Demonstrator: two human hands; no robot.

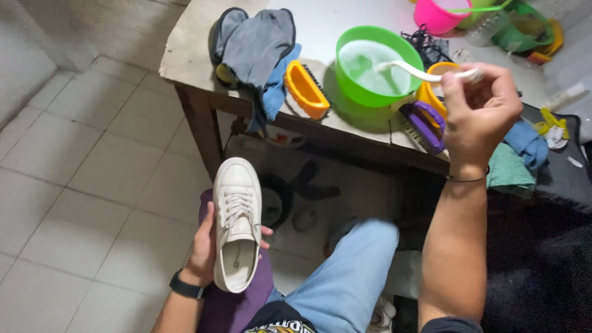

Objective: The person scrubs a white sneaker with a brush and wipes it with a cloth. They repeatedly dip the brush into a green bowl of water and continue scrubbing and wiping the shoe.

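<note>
My left hand [201, 246] grips a cream-white lace-up sneaker [237, 222] from underneath, toe pointing away, above a purple cloth [237, 305] on my lap. My right hand [478, 114] is raised over the table's edge, fingers closed on the handle of a white brush [412, 70]. The brush's head reaches into a green bowl [377, 65] holding pale soapy water.
The worn table [185, 46] carries grey and blue rags [256, 46], an orange scrub brush [305, 91], a purple one [423, 125], a pink tub [436, 13] and green containers [524, 28]. Teal and blue cloths [518, 160] lie at right. Tiled floor [92, 185] lies left.
</note>
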